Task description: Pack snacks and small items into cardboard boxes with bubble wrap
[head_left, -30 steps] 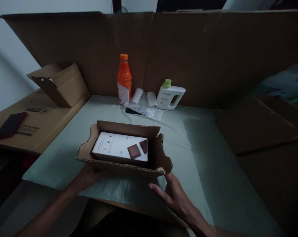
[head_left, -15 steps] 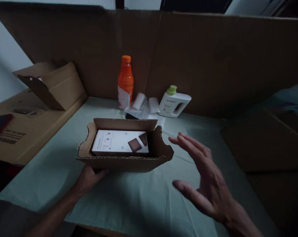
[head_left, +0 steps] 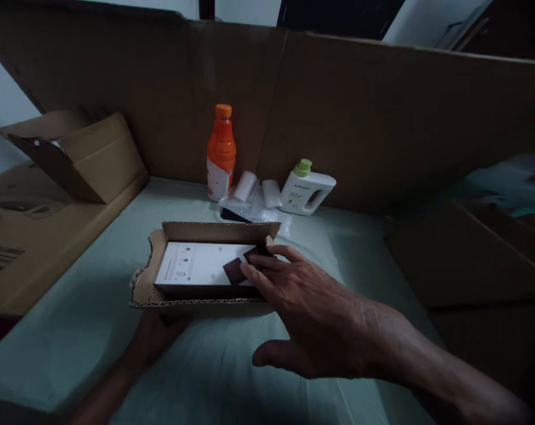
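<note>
An open cardboard box (head_left: 205, 309) holds a white printed carton (head_left: 205, 260) with dark brown squares pictured at its right end. My left hand (head_left: 155, 336) grips the cardboard box at its lower front left, its fingers hidden beneath. Over the box's right end lies my right hand (head_left: 289, 295), fingers spread and thumb stretched out apart. Its fingertips rest at the right end of the white carton, with nothing held in the hand.
Behind the box stand an orange bottle (head_left: 222, 150), a white jug with a green cap (head_left: 306, 192) and rolled bubble wrap (head_left: 245, 186), with a dark flat item (head_left: 234, 216) under the wrap. Cardboard boxes flank both sides (head_left: 103, 159); a tall cardboard panel (head_left: 360, 118) rises behind.
My right hand has moved left, from beside the cardboard box onto the right end of the carton. The left hand stays at the box's lower front. The view has shifted slightly.
</note>
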{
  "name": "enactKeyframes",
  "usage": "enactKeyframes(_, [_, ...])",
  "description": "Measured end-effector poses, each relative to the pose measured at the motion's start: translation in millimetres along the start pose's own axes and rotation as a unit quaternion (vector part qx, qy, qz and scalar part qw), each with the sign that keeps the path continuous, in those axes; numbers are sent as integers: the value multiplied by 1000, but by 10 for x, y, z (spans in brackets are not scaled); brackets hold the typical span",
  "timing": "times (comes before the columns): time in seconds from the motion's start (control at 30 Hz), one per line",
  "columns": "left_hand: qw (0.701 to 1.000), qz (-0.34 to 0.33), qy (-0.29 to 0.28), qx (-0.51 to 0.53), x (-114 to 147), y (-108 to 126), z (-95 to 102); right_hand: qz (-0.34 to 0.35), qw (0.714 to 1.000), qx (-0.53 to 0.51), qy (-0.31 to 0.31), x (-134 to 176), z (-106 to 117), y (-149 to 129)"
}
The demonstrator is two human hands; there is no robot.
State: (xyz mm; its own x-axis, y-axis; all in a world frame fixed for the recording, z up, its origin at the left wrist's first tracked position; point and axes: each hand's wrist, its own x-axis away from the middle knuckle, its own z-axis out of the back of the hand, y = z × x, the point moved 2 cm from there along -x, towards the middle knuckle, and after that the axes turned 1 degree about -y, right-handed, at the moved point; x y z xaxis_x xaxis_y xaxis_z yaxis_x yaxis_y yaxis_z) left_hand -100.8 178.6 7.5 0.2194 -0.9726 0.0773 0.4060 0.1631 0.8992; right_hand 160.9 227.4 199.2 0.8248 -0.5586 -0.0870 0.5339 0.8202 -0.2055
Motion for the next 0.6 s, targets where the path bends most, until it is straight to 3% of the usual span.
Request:
enactKeyframes(0.1, [1000,-1,-8,6,-13,-14,-3,-13,999,-4,41,220,4,41])
enactKeyframes(0.17, [1000,-9,-8,-6,-12,-61,-16,-68,986,-24,149,456,-62,126])
enactKeyframes(0.23, [999,-25,15,-14,-3,-118,-28,-160,947,-73,268,693,-252,234])
enactKeyframes(0.27, [999,-34,24,-15,2,-140,-33,-201,928,-115,293,778,-403,283])
enactKeyframes(0.33, [998,-49,28,-13,-3,-152,-30,-243,907,-227,258,837,-777,345])
enactKeyframes(0.43, [999,-49,-9,-6,-70,-92,7,-249,866,-383,202,765,-1243,379])
enactKeyframes(0.5, [999,-40,-28,5,-148,-42,38,-260,838,-423,227,715,-1360,441])
enactKeyframes(0.6, [1000,-9,-17,1,-245,-43,35,-263,844,-410,226,633,-1274,678])
